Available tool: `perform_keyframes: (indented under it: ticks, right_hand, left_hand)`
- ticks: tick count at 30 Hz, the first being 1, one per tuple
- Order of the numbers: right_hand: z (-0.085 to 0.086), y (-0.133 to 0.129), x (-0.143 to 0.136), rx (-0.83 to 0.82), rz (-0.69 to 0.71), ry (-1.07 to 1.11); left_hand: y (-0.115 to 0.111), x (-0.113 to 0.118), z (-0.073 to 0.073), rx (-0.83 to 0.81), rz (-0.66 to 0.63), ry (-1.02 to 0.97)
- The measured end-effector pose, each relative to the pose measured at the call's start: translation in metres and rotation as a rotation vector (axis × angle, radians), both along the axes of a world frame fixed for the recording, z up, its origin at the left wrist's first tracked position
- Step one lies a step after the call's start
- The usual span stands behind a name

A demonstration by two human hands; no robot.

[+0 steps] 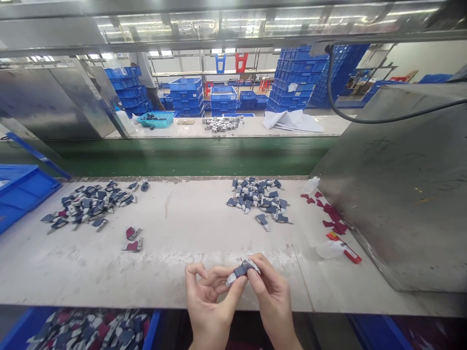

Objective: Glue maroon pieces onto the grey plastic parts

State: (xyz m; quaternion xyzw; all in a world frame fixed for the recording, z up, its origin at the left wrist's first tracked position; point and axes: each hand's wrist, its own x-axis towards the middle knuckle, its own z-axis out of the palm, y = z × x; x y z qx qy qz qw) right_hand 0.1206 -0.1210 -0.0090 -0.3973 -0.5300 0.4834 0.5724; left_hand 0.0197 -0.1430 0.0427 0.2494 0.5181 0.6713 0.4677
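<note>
A small navy-and-light-grey moulded piece (pixel 242 271), with a bit of dark red low on it, is held just above the front of the worktable. My left hand (pixel 210 297) pinches its left end between thumb and fingers. On its other end, the thumb and fingers of my right hand (pixel 272 294) are closed too. Beyond my hands lies a pile of similar navy-and-grey pieces (pixel 257 197). A larger pile (pixel 89 201) is at the left, with two dark-red-and-grey pieces (pixel 132 240) nearer to me.
Dark red flat bits (pixel 331 213) and a red-handled tool (pixel 352 255) lie right, by a metal panel (pixel 408 184). Blue bins stand at the left (pixel 22 194) and below the front edge (pixel 155 330). A green conveyor belt (pixel 189 156) runs behind; a black cable (pixel 361 119) hangs upper right.
</note>
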Motion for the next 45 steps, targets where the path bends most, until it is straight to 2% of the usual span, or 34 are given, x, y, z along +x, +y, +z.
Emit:
perform_keyframes:
  ticks: [4,11,14,16,19,20,22,25,27,29,34,40,45]
  right_hand:
    - [0.000,0.006,0.002,-0.001,0.061,0.023]
    - [0.000,0.006,-0.009,-0.012,-0.084,0.113]
    - [-0.006,0.006,-0.012,-0.130,-0.117,0.207]
    - [-0.011,0.009,-0.011,-0.219,-0.098,0.238]
    - [-0.017,0.012,-0.007,-0.251,-0.038,0.168]
    - [-0.019,0.013,-0.005,-0.213,-0.052,0.107]
    - [-0.020,0.014,0.000,-0.048,-0.185,-0.079]
    - [-0.015,0.017,0.009,0.340,-0.450,-0.418]
    - [-0.008,0.019,0.013,0.556,-0.493,-0.568]
    - [0.000,0.021,0.015,0.676,-0.455,-0.646]
    - [0.007,0.024,0.013,0.763,-0.386,-0.686]
    - [-0.008,0.023,0.019,0.827,-0.479,-0.722]
    - [-0.019,0.018,0.037,0.839,-0.557,-0.765]
  left_hand:
    - [0.004,-0.002,-0.003,-0.015,0.003,-0.027]
    - [0.004,0.001,-0.018,0.003,0.017,0.034]
    - [0.007,-0.005,-0.030,0.024,-0.028,0.165]
    - [0.011,-0.012,-0.037,0.093,-0.092,0.292]
    - [0.017,-0.022,-0.042,0.192,-0.159,0.446]
    - [0.019,-0.025,-0.042,0.189,-0.153,0.458]
    - [0.020,-0.027,-0.040,0.139,-0.125,0.428]
    - [0.018,-0.026,-0.036,0.081,-0.138,0.357]
    - [0.017,-0.026,-0.033,0.076,-0.185,0.331]
    - [0.016,-0.026,-0.030,0.073,-0.226,0.314]
    - [0.015,-0.027,-0.026,0.027,-0.277,0.242]
    - [0.021,-0.021,-0.026,-0.099,-0.332,0.022]
    - [0.030,-0.013,-0.036,-0.138,-0.405,-0.048]
